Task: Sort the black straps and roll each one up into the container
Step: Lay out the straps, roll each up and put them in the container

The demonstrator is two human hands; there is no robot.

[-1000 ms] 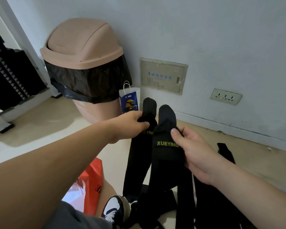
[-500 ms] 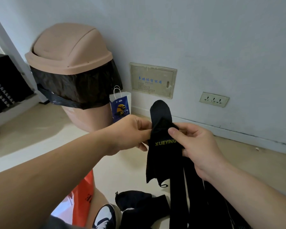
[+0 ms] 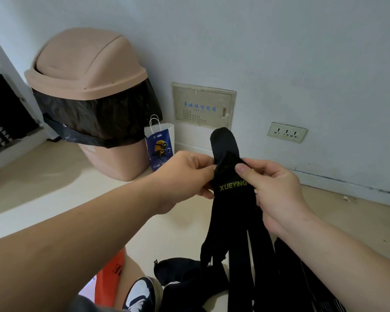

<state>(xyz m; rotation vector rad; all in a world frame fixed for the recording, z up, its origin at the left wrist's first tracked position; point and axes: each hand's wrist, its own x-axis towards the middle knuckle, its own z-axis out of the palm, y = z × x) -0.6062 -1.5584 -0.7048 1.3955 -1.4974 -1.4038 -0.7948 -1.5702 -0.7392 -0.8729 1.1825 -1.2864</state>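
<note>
Nearest, a shoe (image 3: 140, 293), an orange bag (image 3: 112, 273) and loose black straps (image 3: 185, 273) lie on the pale floor (image 3: 54, 188). Above them the left hand (image 3: 185, 174) and right hand (image 3: 277, 190) each pinch the top of one strap (image 3: 232, 192), its tails hanging down. Farther off, a lidded bin (image 3: 88, 70) and a blue paper bag (image 3: 159, 147) stand against the grey wall (image 3: 279, 52), which carries a panel (image 3: 203, 106) and a socket (image 3: 287, 132).
</note>
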